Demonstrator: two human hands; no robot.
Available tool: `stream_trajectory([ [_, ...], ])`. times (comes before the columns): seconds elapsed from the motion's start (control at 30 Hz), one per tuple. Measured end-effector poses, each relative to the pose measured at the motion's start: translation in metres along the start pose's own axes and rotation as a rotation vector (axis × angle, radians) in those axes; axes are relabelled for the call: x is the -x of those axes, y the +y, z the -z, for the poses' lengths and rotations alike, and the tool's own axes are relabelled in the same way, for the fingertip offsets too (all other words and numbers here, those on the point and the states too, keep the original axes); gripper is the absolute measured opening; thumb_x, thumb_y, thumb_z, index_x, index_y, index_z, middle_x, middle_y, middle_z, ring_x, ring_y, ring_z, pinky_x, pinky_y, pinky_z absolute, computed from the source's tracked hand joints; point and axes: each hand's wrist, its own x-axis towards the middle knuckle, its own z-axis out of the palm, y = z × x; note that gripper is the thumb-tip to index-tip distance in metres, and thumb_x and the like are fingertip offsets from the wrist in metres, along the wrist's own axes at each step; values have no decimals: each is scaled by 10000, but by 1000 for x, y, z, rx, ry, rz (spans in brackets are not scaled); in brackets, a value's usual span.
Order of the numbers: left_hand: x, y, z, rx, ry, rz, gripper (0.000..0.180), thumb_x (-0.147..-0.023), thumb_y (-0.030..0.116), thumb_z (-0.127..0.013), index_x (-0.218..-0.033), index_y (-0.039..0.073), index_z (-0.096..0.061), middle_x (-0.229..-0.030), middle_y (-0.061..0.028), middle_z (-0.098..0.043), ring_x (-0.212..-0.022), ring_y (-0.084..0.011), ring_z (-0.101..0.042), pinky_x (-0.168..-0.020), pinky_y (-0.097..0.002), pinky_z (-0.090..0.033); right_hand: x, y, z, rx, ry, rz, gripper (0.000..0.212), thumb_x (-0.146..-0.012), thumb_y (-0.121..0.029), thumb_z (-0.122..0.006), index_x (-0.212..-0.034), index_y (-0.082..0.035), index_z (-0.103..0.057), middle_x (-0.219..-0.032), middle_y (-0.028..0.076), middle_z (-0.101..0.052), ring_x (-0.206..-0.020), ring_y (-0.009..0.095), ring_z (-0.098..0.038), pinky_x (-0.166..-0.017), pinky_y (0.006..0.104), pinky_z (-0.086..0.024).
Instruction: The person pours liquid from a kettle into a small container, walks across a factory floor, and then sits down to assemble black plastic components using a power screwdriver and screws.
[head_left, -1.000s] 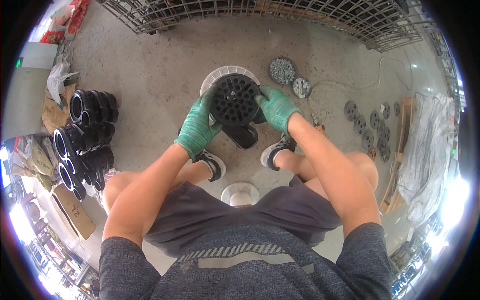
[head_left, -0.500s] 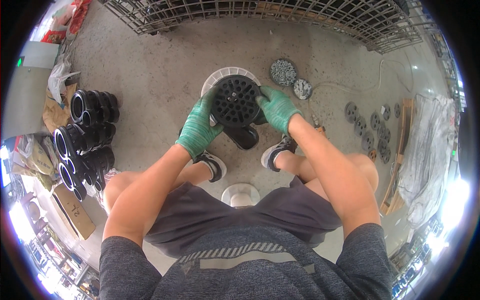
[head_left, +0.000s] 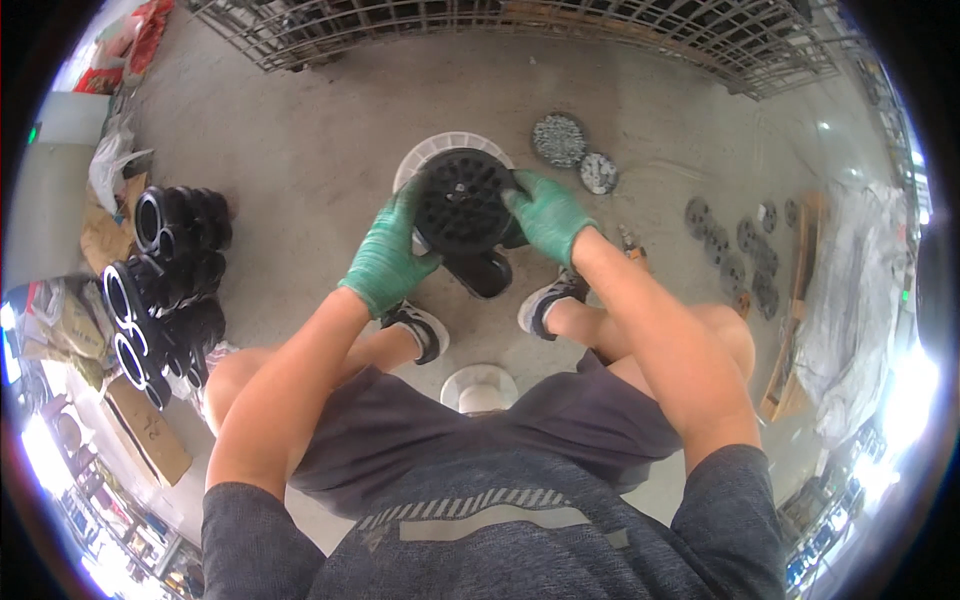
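Both my hands wear green gloves and grip a round black perforated disc [head_left: 462, 205] from opposite sides. My left hand [head_left: 388, 258] has its fingers along the left rim, thumb underneath at the lower edge. On the upper right rim, my right hand [head_left: 550, 215] is closed with its fingertips against the edge. The disc's holes are smeared by motion. Below it a black pipe fitting [head_left: 486, 275] with a rounded, open-looking branch sticks out toward me. Behind the disc shows the slotted rim of a white round stool or stand [head_left: 422, 155].
Two round containers of small metal parts, one larger [head_left: 559, 140] and one smaller [head_left: 599, 173], sit beyond my right hand. Black pipe fittings [head_left: 165, 270] are stacked at left. Several dark discs [head_left: 733, 275] lie at right, near a tool [head_left: 634, 250]. A wire cage [head_left: 520, 25] spans the far side.
The disc looks sharp earlier and smeared now, while both hands keep nearly the same grip on it. The whole view has shifted slightly.
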Motion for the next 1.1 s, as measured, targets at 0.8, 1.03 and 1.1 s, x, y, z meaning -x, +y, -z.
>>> stream_trajectory([
  [0.8, -32, 109, 52, -415, -379, -136, 570, -746, 172, -737, -1265, 13, -560, -1216, -155, -621, -1174, -333, -572, -994, -432, -455, -192, 160, 14, 596, 21, -273, 548, -830, -177, -705, -1360, -173, -569, -1372, 152, -567, -1270, 326, -538, -1071, 395, -440],
  [1.03, -43, 116, 53, -415, -427, -145, 574, -755, 199, -737, -1277, 37, -562, -1242, -142, -612, -1178, -319, -573, -996, -423, -459, -219, 220, -3, 599, 128, -107, 472, -835, -161, -693, -1299, -157, -610, -1273, 170, -618, -1182, 348, -587, -1010, 417, -477],
  [1.1, -42, 111, 51, -428, -424, -148, 576, -754, 200, -738, -1277, 37, -560, -1244, -141, -611, -1180, -321, -571, -996, -424, -459, -214, 216, -2, 473, 105, -151, 402, -847, -165, -681, -1247, -160, -647, -1216, 176, -648, -1140, 351, -612, -978, 426, -494],
])
